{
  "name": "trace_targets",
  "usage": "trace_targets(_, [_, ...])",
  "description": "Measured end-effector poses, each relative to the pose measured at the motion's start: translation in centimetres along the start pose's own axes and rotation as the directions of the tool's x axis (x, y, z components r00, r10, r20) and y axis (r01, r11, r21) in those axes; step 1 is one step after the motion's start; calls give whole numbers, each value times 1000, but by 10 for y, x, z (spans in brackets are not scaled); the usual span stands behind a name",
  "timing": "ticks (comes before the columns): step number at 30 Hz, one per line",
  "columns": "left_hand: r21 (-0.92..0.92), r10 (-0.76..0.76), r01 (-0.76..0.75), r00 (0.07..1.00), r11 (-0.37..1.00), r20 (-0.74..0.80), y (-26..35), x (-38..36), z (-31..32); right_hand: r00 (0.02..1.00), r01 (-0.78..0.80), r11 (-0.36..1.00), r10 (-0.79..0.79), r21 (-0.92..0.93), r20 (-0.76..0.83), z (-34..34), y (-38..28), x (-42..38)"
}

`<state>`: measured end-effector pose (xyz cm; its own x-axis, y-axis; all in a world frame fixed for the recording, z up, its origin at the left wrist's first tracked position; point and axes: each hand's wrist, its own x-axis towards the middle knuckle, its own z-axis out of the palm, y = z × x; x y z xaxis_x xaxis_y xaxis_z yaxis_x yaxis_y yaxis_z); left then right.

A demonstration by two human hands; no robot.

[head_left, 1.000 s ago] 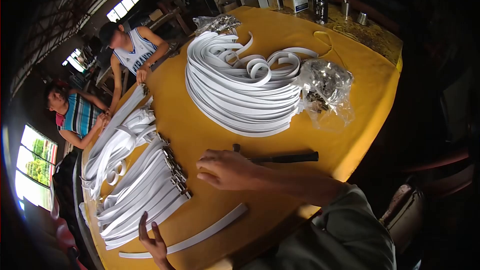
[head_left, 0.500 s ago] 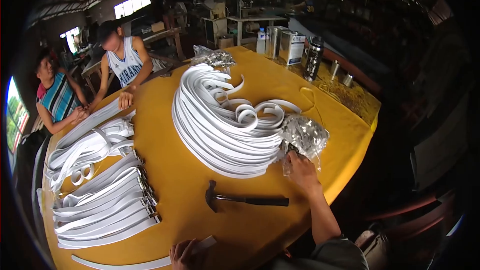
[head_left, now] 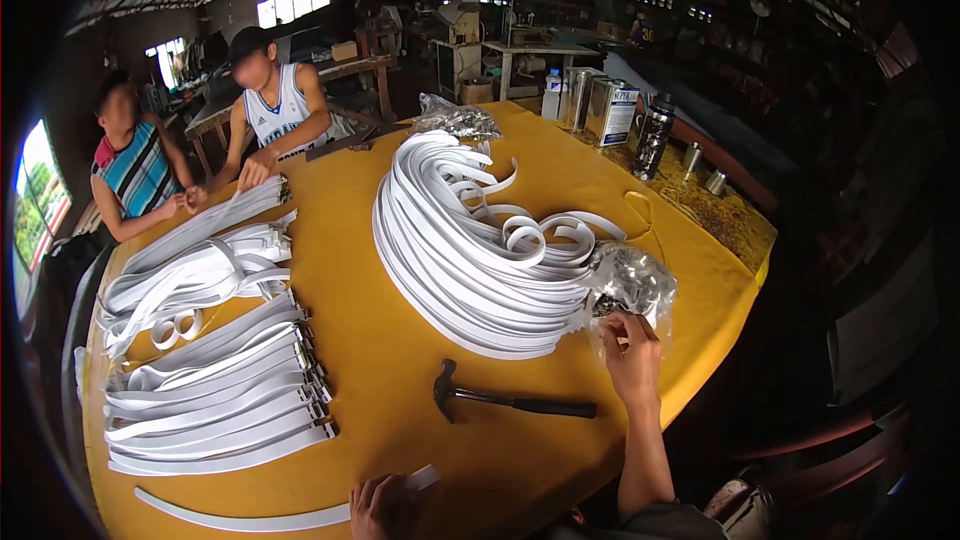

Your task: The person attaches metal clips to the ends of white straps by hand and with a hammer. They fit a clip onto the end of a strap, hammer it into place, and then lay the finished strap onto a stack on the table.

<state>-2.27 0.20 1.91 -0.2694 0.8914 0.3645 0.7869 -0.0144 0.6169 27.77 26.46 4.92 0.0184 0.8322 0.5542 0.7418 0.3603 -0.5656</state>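
At the near table edge, my left hand [head_left: 373, 509] is closed on a white strap [head_left: 240, 520], whose short end sticks out to the right of the fingers. My right hand [head_left: 632, 352] is at the near side of a clear plastic bag [head_left: 640, 280] holding small metal pieces. Its fingers are pinched together, and what they hold is too small to make out. Left of the bag lies a large curved pile of white straps [head_left: 470, 270]. A hammer [head_left: 510, 401] with a black handle rests between my hands and that pile.
Bundled white straps with metal buckles [head_left: 220, 390] line the left side of the yellow table [head_left: 345, 340]. Two people sit at the far left, one touching straps. Another bag of metal pieces [head_left: 455, 120] lies at the back. Cans [head_left: 612, 112] and a black flask [head_left: 654, 138] stand back right.
My right hand has drawn back slightly from inside the bag's opening, its fingers now pinched. The left hand still holds the strap. The view has shifted a little; the seated person's hand moved along the straps.
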Motion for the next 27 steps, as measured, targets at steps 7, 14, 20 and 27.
trace_targets(7, [-71,-56,55,998,996,-18,13,2,-5,913,-355,559,34,749,407,26,-71,-33])
trace_targets(14, [-75,-117,114,993,991,-33,-5,-9,4,637,-709,269,-151,652,756,61,-111,-74])
trace_targets(20, [-188,-168,147,981,971,-97,0,-8,-7,573,-732,315,-196,604,796,65,-124,-94])
trace_targets(27, [-367,-338,286,938,885,-84,15,1,4,582,-625,425,-306,655,754,68,-138,-121])
